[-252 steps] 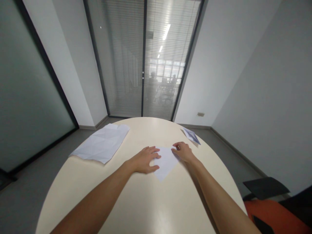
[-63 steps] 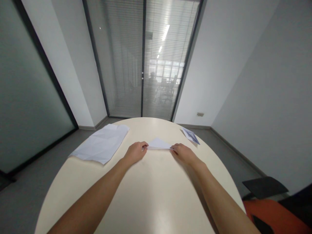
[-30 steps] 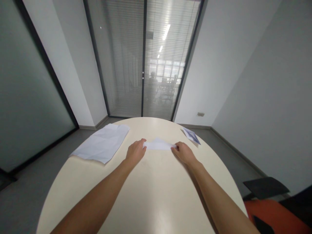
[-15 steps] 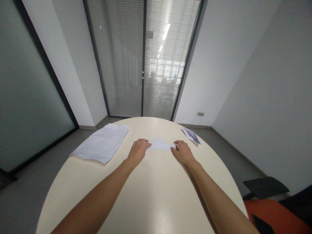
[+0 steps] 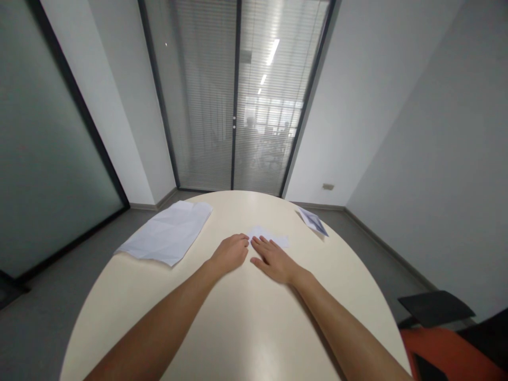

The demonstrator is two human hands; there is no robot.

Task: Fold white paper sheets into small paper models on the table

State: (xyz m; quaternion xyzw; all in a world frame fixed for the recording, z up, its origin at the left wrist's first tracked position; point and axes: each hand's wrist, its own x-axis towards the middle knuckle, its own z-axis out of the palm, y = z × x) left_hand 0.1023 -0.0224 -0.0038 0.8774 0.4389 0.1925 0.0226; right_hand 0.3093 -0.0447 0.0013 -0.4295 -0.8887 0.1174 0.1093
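Note:
A small folded white paper (image 5: 278, 241) lies on the round cream table (image 5: 254, 317), in front of both hands. My left hand (image 5: 232, 253) is at the paper's left end with its fingers curled together; the fingertips meet the paper's edge. My right hand (image 5: 273, 259) rests palm down, fingers stretched out, its fingertips over the near left part of the paper. The hands are close together, and they partly hide the paper.
A large creased white sheet (image 5: 169, 233) lies at the table's left. Another folded paper (image 5: 313, 221) stands near the right far edge. An orange chair (image 5: 448, 354) with a black armrest (image 5: 436, 308) is at the lower right. Glass doors are beyond the table.
My right hand has moved left and toward me, off the paper's right end, and its fingers have straightened. My left hand has shifted slightly toward me. The paper has turned a little.

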